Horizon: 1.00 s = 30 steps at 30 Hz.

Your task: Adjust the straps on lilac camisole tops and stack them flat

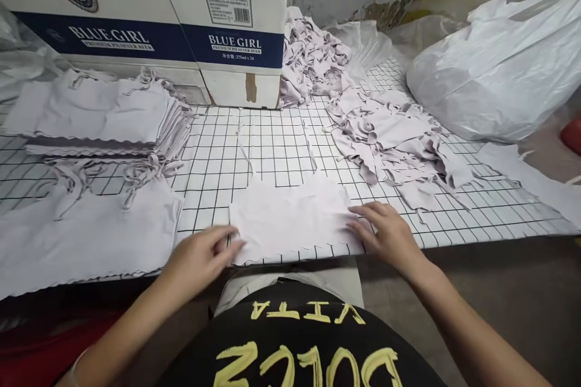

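A pale pinkish-white camisole top (295, 217) lies flat at the table's front edge, its two thin straps stretched away from me. At its left side edge, my left hand (206, 254) holds the fabric between thumb and fingers, slightly blurred. On the opposite side edge, my right hand (385, 230) has hold of the cloth with its fingertips, also a little blurred. Left of my left hand lies another camisole top (91, 230) with bunched straps. Behind that rises a neat stack of folded tops (95, 112).
A loose heap of similar garments (390, 133) lies to the right, with another pile (313, 57) behind. A large beer carton (149, 18) stands at the back left. A full white plastic bag (499, 72) sits at right on the grid-patterned tabletop (281, 139).
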Available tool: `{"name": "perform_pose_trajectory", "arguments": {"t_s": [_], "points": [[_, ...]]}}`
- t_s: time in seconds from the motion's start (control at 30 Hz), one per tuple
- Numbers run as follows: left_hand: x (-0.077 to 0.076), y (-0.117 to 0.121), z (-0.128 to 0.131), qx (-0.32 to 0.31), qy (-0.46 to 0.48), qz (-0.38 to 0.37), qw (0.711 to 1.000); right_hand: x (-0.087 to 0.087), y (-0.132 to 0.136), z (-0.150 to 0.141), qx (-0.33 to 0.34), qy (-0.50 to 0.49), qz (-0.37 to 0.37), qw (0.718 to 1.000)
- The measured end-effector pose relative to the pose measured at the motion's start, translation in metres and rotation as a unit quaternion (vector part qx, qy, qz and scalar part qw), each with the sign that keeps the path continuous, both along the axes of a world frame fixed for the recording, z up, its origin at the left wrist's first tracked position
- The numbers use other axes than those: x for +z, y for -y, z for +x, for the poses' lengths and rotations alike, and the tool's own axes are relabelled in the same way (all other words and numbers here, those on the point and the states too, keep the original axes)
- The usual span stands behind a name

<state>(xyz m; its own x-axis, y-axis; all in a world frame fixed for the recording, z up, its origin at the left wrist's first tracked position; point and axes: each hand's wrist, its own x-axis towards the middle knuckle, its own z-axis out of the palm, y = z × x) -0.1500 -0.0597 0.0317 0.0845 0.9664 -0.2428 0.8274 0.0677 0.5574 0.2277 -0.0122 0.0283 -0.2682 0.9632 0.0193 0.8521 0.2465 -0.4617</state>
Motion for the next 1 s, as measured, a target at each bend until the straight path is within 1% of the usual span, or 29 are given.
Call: {"name": "perform_pose_trajectory", "arguments": {"t_s": [0.03, 0.07, 0.1, 0.13, 0.17, 0.2, 0.23, 0.27, 0.33, 0.43, 0.5, 0.57, 0.63, 0.7, 0.8, 0.87, 0.93, 0.97, 1.0], "points": [[0.003, -0.015, 0.001, 0.019, -0.005, 0.039, 0.999, -0.003, 0.002, -0.014, 0.069, 0.02, 0.056, 0.996], [0.004, -0.034, 0.003, 0.042, -0.019, 0.085, 0.995, -0.008, 0.004, -0.029, 0.145, 0.037, 0.085, 0.985], [0.004, -0.055, 0.007, 0.065, -0.029, 0.121, 0.99, -0.014, 0.005, -0.044, 0.217, 0.056, 0.091, 0.97], [0.001, -0.078, 0.012, 0.095, -0.038, 0.143, 0.984, -0.02, 0.005, -0.057, 0.275, 0.076, 0.086, 0.955], [-0.003, -0.101, 0.018, 0.12, -0.029, 0.147, 0.981, -0.026, 0.005, -0.069, 0.316, 0.097, 0.076, 0.941], [-0.008, -0.123, 0.023, 0.143, 0.009, 0.124, 0.982, -0.031, 0.005, -0.077, 0.341, 0.114, 0.066, 0.931], [-0.012, -0.143, 0.028, 0.174, 0.076, 0.079, 0.979, -0.036, 0.004, -0.082, 0.353, 0.128, 0.061, 0.925], [-0.017, -0.161, 0.033, 0.195, 0.138, 0.046, 0.97, -0.039, 0.003, -0.084, 0.357, 0.136, 0.06, 0.922], [-0.023, -0.185, 0.038, 0.217, 0.235, -0.005, 0.947, -0.042, 0.002, -0.083, 0.359, 0.14, 0.063, 0.921], [-0.024, -0.203, 0.036, 0.215, 0.343, -0.05, 0.913, -0.042, 0.002, -0.077, 0.363, 0.134, 0.064, 0.92], [-0.019, -0.212, 0.027, 0.208, 0.424, -0.08, 0.878, -0.042, 0.002, -0.076, 0.362, 0.13, 0.057, 0.921], [-0.012, -0.224, 0.016, 0.204, 0.49, -0.092, 0.842, -0.043, 0.001, -0.075, 0.362, 0.123, 0.047, 0.923], [-0.003, -0.241, 0.005, 0.21, 0.535, -0.087, 0.814, -0.044, 0.002, -0.075, 0.361, 0.111, 0.035, 0.925], [0.007, -0.258, -0.004, 0.219, 0.565, -0.074, 0.792, -0.045, 0.003, -0.074, 0.361, 0.092, 0.016, 0.928], [0.025, -0.275, -0.009, 0.216, 0.595, -0.045, 0.773, -0.042, 0.004, -0.071, 0.353, 0.039, -0.03, 0.934], [0.035, -0.275, -0.005, 0.196, 0.611, -0.03, 0.766, -0.036, -0.003, -0.07, 0.339, -0.029, -0.081, 0.937], [0.042, -0.266, 0.003, 0.158, 0.62, -0.007, 0.768, -0.024, -0.019, -0.07, 0.286, -0.148, -0.137, 0.937], [0.045, -0.258, 0.009, 0.128, 0.619, 0.011, 0.775, -0.016, -0.031, -0.072, 0.241, -0.218, -0.158, 0.932], [0.046, -0.248, 0.015, 0.093, 0.611, 0.037, 0.785, -0.008, -0.045, -0.075, 0.188, -0.29, -0.173, 0.922]]}}
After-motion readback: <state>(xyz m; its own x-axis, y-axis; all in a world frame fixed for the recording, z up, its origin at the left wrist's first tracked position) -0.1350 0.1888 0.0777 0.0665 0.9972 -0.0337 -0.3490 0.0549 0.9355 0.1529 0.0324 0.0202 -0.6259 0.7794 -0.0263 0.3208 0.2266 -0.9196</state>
